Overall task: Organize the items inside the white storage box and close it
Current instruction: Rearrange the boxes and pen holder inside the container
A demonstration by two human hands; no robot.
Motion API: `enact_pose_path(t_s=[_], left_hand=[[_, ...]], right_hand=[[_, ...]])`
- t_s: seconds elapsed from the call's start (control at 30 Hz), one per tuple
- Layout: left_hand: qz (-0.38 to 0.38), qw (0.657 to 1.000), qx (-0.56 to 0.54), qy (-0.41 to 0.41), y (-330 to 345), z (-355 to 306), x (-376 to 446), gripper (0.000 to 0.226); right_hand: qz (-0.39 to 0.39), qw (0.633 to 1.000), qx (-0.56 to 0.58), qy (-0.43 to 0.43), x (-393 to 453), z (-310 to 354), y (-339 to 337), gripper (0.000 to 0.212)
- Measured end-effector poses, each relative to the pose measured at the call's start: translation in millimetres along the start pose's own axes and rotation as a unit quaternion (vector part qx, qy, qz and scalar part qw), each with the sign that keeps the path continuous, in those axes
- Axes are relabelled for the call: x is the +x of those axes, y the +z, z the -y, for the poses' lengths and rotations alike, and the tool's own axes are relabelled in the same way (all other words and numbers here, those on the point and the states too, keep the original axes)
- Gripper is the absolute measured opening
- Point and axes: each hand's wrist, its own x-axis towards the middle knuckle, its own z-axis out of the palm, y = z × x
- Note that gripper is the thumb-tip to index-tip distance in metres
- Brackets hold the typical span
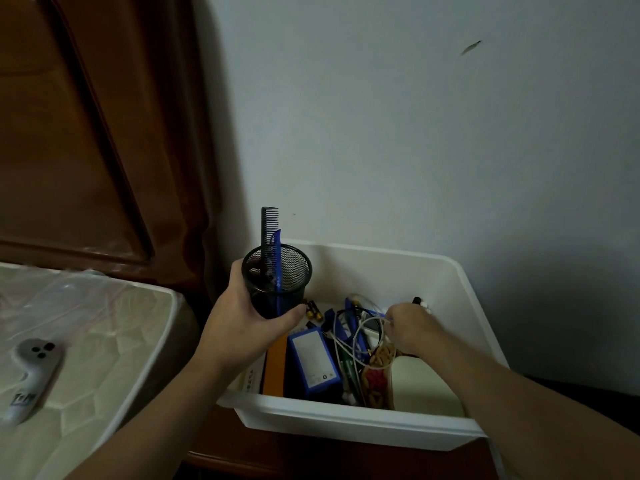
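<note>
The open white storage box sits on a dark wooden stand against the wall. My left hand grips a black mesh pen cup above the box's left end; a black comb and a blue comb stand in it. Deep in the box, my right hand has its fingers curled among a tangle of white and blue cables; what it holds is hidden. Inside also lie a blue rectangular pack, an orange-edged book, batteries and a clear bag of snacks.
A mattress in plastic wrap lies at left with a grey handheld device on it. A brown wooden headboard rises behind it. The pale wall stands right behind the box.
</note>
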Motion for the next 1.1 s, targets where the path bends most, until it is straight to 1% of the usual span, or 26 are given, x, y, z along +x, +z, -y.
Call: enact_pose_path(t_s=[0.13, 0.23, 0.27, 0.33, 0.4, 0.43, 0.47, 0.5, 0.53, 0.6, 0.63, 0.7, 0.73, 0.83, 0.9, 0.97, 1.03, 1.1], left_hand=[[-0.005, 1.000, -0.009, -0.007, 0, 1, 1, 0.076], [-0.003, 1.000, -0.012, -0.010, 0, 1, 1, 0.077], [-0.001, 1.000, -0.010, -0.012, 0, 1, 1, 0.077], [0.004, 1.000, -0.011, -0.016, 0, 1, 1, 0.077], [0.005, 1.000, -0.015, -0.021, 0, 0, 1, 0.076], [0.005, 1.000, -0.014, -0.021, 0, 0, 0, 0.075], [0.004, 1.000, -0.013, -0.019, 0, 0, 0, 0.075], [0.003, 1.000, -0.010, -0.017, 0, 0, 1, 0.075], [0.003, 1.000, -0.008, -0.016, 0, 0, 1, 0.075], [0.005, 1.000, -0.006, -0.018, 0, 1, 2, 0.076], [0.005, 1.000, -0.004, -0.018, 0, 1, 2, 0.077], [0.004, 1.000, -0.002, -0.019, 0, 2, 2, 0.077], [0.004, 1.000, -0.002, -0.020, 0, 1, 2, 0.077], [0.005, 1.000, 0.001, -0.021, 0, 0, 2, 0.077], [0.005, 1.000, 0.007, -0.022, 0, -1, 2, 0.077], [0.004, 1.000, 0.013, -0.022, -1, -1, 1, 0.077], [0.007, 1.000, 0.014, -0.022, 0, -3, 1, 0.077], [0.011, 1.000, 0.006, -0.026, 0, -3, 0, 0.076]], right_hand=[[0.033, 0.999, 0.008, -0.021, 13, 2, 6, 0.023], [0.061, 0.998, -0.003, -0.016, 19, 5, 6, 0.013], [0.069, 0.998, -0.002, -0.008, 22, 5, 7, 0.017], [0.084, 0.996, -0.014, -0.004, 25, 7, 5, 0.020], [0.104, 0.993, -0.047, -0.015, 28, 10, -1, 0.014], [0.114, 0.991, -0.065, -0.017, 30, 10, -3, 0.018], [0.125, 0.988, -0.089, -0.018, 33, 10, -4, 0.032], [0.140, 0.983, -0.115, -0.022, 34, 12, -8, 0.041], [0.149, 0.980, -0.129, -0.024, 33, 14, -12, 0.040], [0.139, 0.982, -0.122, -0.023, 28, 17, -22, 0.021], [0.118, 0.987, -0.106, -0.031, 27, 16, -25, 0.018], [0.073, 0.994, -0.075, -0.037, 21, 16, -33, 0.025], [0.045, 0.996, -0.074, -0.030, 15, 16, -40, 0.025], [-0.026, 0.996, -0.082, -0.026, 3, 12, -70, 0.007], [-0.038, 0.998, -0.046, -0.036, -5, 7, -96, 0.017], [-0.030, 0.998, 0.001, -0.049, -18, 4, -123, 0.024], [-0.025, 0.995, 0.081, -0.052, -35, 2, -149, 0.026], [-0.044, 0.982, 0.166, -0.073, -54, 4, -173, 0.023]])
